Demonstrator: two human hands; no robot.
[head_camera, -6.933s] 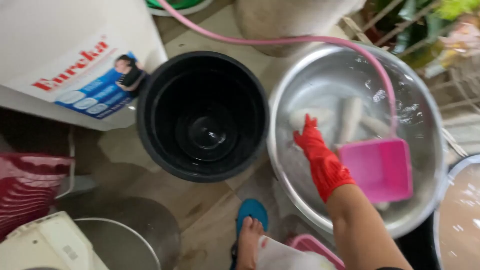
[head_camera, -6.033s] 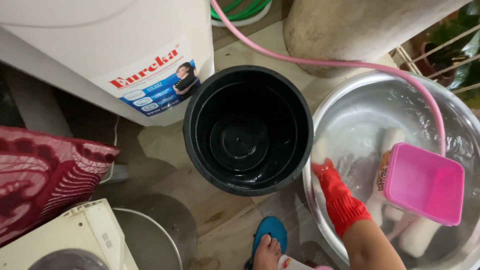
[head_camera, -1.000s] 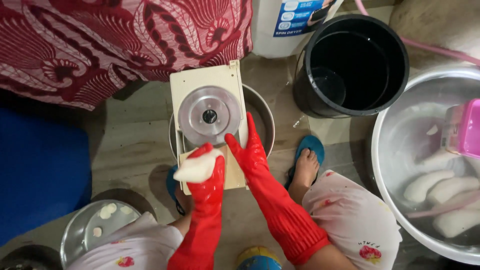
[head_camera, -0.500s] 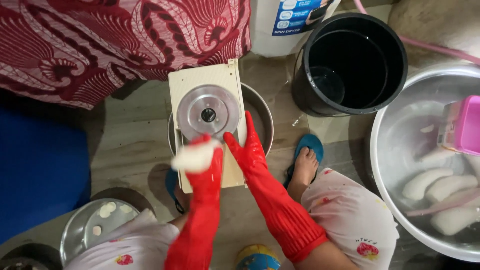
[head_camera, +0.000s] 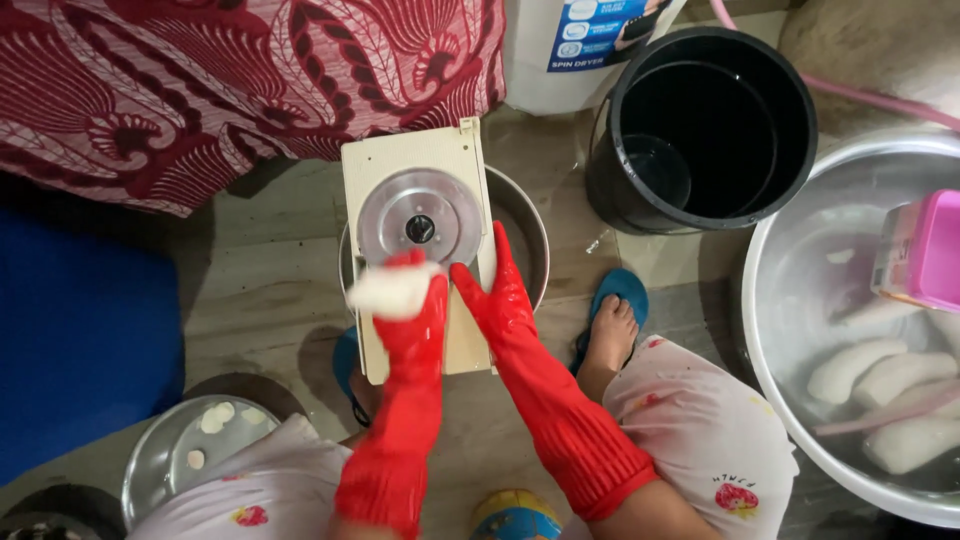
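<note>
The large steel basin (head_camera: 800, 300) at right is cut off by the right and bottom edges. The pink container (head_camera: 925, 250) in it runs off the right edge. The slicer board (head_camera: 415, 240) hides most of the steel bowl (head_camera: 520, 225) beneath. The red-gloved left hand (head_camera: 415, 320) covers part of a pale root piece (head_camera: 390, 290).

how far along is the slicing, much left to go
Done: a few pale slices lie in the small metal bowl. In hand: the left hand presses a white piece onto the slicer, right hand steadying it. Left: several whole white pieces sit in the big basin.
</note>
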